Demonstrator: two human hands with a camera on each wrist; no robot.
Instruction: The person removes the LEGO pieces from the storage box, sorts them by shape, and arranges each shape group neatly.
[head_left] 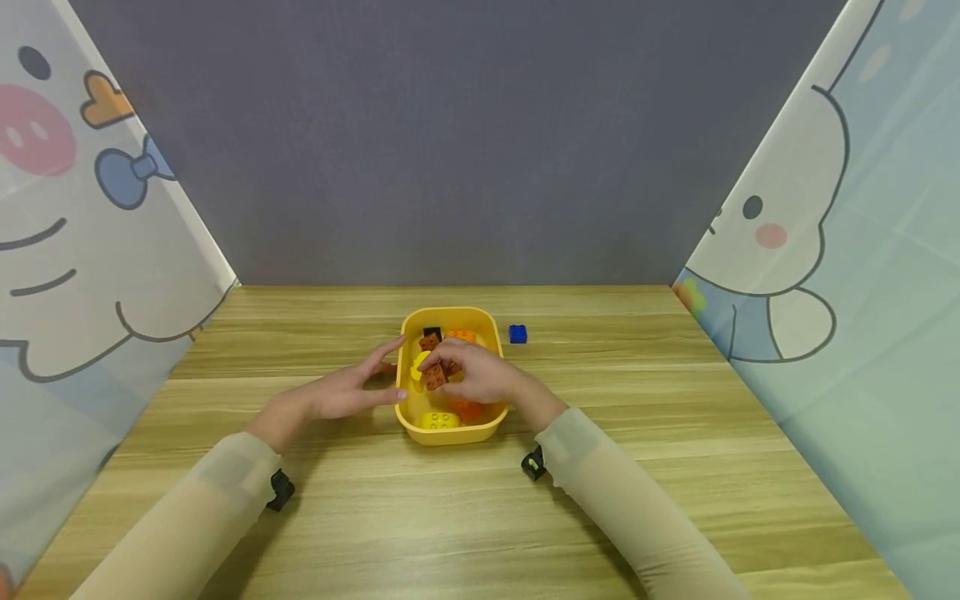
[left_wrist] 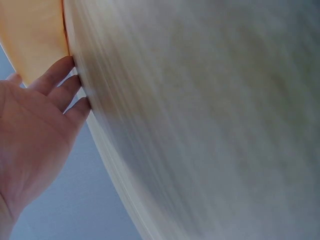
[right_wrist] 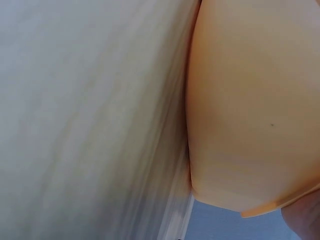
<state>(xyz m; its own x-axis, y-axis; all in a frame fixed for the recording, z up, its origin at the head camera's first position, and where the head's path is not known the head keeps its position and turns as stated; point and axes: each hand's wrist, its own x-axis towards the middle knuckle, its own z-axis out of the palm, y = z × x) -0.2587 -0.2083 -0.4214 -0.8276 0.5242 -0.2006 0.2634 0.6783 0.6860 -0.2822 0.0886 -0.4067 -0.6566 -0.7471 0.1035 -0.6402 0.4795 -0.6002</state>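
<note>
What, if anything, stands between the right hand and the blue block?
The right rim of the yellow bin: the right hand is over the bin, pinching a brown block; the blue block sits outside. Nothing else visible.

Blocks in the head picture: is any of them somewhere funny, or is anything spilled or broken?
The blue block looks odd: it sits alone on the table, just right of the bin. The other blocks are in the bin or at the right hand. Nothing looks spilled or broken.
</note>
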